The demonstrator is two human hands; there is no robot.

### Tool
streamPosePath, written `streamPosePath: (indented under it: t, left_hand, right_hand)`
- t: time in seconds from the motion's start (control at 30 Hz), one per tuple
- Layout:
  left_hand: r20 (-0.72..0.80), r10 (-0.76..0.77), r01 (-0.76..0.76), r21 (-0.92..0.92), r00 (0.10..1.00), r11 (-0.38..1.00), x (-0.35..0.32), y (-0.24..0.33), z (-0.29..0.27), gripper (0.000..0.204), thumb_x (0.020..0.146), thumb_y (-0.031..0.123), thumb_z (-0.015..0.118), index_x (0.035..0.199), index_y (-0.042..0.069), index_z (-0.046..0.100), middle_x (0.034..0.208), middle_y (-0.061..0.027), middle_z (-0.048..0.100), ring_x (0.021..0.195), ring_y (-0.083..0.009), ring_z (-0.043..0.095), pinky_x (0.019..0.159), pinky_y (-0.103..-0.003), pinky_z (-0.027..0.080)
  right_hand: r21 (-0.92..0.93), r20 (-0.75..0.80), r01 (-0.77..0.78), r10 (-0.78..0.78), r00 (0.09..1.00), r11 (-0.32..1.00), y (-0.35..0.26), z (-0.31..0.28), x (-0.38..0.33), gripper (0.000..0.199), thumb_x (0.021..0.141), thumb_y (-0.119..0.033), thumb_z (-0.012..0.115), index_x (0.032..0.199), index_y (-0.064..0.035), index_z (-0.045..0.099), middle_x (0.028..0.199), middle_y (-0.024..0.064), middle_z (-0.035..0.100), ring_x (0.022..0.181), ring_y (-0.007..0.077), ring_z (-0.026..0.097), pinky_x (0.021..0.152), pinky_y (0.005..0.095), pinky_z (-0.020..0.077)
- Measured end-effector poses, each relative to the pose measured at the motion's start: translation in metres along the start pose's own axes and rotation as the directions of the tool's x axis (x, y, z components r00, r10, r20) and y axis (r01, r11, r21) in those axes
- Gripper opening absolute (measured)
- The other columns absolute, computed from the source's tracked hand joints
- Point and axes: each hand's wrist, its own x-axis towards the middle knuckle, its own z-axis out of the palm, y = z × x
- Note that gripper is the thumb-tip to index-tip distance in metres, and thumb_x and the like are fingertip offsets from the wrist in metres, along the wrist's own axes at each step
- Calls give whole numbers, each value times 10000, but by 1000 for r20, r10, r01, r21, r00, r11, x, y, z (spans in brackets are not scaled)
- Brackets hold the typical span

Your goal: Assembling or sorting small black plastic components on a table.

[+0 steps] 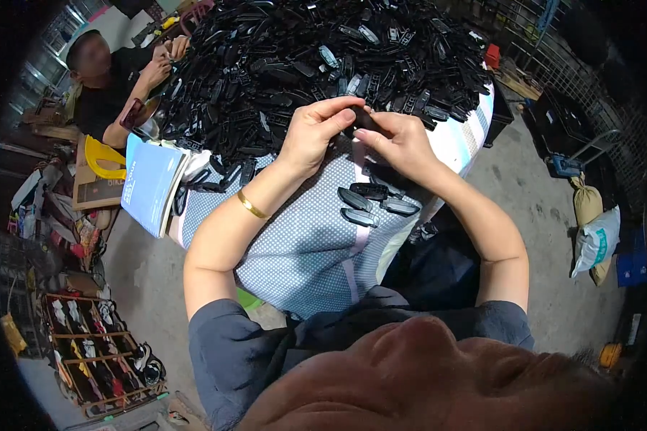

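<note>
Between the fingertips of both hands is a small black plastic part (360,119), mostly covered by the fingers, so its exact kind cannot be made out. My left hand (310,134) pinches it from one side with thumb and forefinger. From the other side my right hand (404,149) grips it the same way. Just beyond them rises a large heap of black plastic parts (280,79), elongated and some of them shiny. Nearer to me, below the right hand, several oblong black pieces (359,217) lie apart from the heap on a dotted grey-white cloth (287,230).
A blue-covered book (149,188) rests at the cloth's left edge, beside a yellow curved object (102,159). Another person (97,79) works at the heap's far left. A rack of small goods (97,345) stands lower left; sacks (597,241) sit on the floor at right.
</note>
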Motion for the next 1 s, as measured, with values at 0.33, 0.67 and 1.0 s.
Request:
streamPosePath:
  t: [0.33, 0.67, 1.0]
  left_hand:
    - [25, 214, -173, 688, 976, 705, 12, 23, -13, 340, 763, 106, 674, 1084, 22, 601, 932, -43, 625, 780, -107, 565, 702, -243, 478]
    - [157, 65, -133, 951, 986, -278, -14, 27, 0, 372, 656, 381, 714, 700, 17, 652, 737, -104, 587, 792, -273, 540, 679, -376, 451]
    - [194, 117, -187, 980, 974, -66, -18, 1, 10, 189, 737, 142, 653, 848, 7, 581, 822, -136, 561, 758, -309, 570, 689, -381, 461]
  right_hand:
    - [-354, 334, 70, 56, 941, 933, 7, -38, 11, 284, 709, -188, 706, 909, 6, 652, 813, 169, 629, 736, 255, 613, 645, 336, 459]
    - [-382, 282, 148, -37, 959, 912, 21, -23, 14, 377, 757, -343, 667, 954, -23, 635, 833, 131, 634, 723, 263, 623, 650, 343, 492]
    - [-570, 44, 76, -62, 997, 818, 26, -11, 16, 237, 722, -131, 597, 927, -15, 609, 841, 163, 634, 770, 347, 604, 683, 409, 488]
